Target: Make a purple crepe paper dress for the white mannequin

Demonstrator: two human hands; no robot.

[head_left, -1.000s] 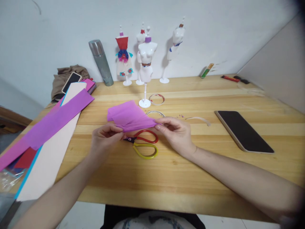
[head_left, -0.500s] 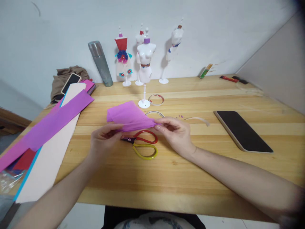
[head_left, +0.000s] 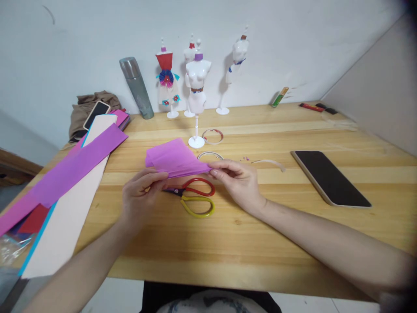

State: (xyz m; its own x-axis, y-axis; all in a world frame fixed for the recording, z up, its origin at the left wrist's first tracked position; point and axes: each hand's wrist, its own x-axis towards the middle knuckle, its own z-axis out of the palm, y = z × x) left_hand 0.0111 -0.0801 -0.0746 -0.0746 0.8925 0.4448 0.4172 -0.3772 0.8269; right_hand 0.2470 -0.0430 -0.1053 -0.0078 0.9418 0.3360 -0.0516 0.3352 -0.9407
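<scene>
A sheet of purple crepe paper (head_left: pixel 176 155) is stretched between my two hands above the table, its near edge gathered in narrow folds. My left hand (head_left: pixel 143 191) pinches the left end of that folded edge. At the other end, the fingers and thumb of my right hand (head_left: pixel 236 180) close on the bunched corner. Just below the paper lies a pair of scissors (head_left: pixel 198 198) with one red and one yellow handle; its blades are partly hidden by my left hand. A roll of tape (head_left: pixel 210 155) shows partly behind the paper.
Small white mannequins (head_left: pixel 198 80) stand along the back, one dressed in red and white. Beside them is a grey flask (head_left: pixel 137 87). Long crepe paper strips (head_left: pixel 81 165) cover the left side. A phone (head_left: pixel 330 178) lies on the right, and another tape roll (head_left: pixel 213 136) sits behind.
Both hands still hold the purple paper in nearly the same place. My left fingers have shifted slightly along the folded edge. The whole view has moved a little.
</scene>
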